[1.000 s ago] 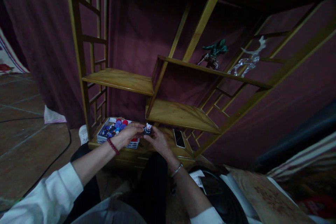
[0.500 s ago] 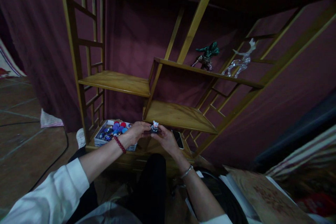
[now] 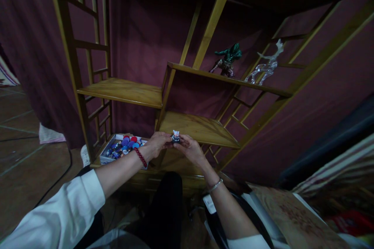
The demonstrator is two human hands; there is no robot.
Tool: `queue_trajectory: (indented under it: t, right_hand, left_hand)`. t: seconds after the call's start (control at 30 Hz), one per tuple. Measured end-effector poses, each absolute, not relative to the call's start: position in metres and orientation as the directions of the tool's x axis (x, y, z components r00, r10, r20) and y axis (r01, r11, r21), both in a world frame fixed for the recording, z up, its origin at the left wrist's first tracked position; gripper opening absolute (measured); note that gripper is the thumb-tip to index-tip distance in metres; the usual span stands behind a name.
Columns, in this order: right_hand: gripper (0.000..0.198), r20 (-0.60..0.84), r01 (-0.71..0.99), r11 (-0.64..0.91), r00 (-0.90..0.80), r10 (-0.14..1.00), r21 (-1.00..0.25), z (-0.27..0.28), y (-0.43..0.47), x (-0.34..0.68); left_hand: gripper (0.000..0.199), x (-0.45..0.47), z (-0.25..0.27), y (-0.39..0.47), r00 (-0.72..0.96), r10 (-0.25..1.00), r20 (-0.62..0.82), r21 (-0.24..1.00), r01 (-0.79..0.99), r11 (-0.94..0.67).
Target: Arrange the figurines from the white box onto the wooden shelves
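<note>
A small figurine (image 3: 175,136), whitish on top with a dark base, is pinched between my two hands in front of the lower right shelf. From the left, my left hand (image 3: 159,141) grips its side with thumb and fingers closed. My right hand (image 3: 189,148) closes on its other side, fingers bent around the base. The figurine stands upright. To the left of my left wrist, a box (image 3: 108,159) of small figures with red, blue and purple round pieces sits on the bottom shelf, partly covered by my forearm.
The wooden display shelf (image 3: 122,91) has stepped boards. A green-caped figure (image 3: 229,60) and a clear deer ornament (image 3: 267,66) stand on the upper right board. The lower right board (image 3: 198,126) lies just behind my hands. A cable (image 3: 58,179) runs over the floor at left.
Both hands, with the figurine, have moved slightly right and up, closer to the lower right shelf. The view has shifted a little. My grip looks the same.
</note>
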State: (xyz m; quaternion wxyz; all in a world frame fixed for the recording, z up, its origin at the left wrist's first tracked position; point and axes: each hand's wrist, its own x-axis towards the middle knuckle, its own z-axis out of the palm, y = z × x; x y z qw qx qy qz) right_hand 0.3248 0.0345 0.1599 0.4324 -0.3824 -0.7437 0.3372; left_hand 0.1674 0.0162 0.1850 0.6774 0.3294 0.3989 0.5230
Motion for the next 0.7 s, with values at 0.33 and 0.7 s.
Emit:
queue_trajectory:
  t: [0.33, 0.7]
  right_hand:
    - [0.041, 0.345, 0.244, 0.423, -0.303, 0.888, -0.873, 0.167, 0.057, 0.335]
    - [0.033, 0.349, 0.245, 0.442, -0.343, 0.872, -0.863, 0.17, 0.085, 0.342]
  left_hand:
    - [0.013, 0.185, 0.193, 0.037, 0.066, 0.974, -0.215, 0.875, -0.43, 0.223]
    - [0.02, 0.196, 0.195, 0.064, -0.024, 0.966, -0.256, 0.878, -0.423, 0.222]
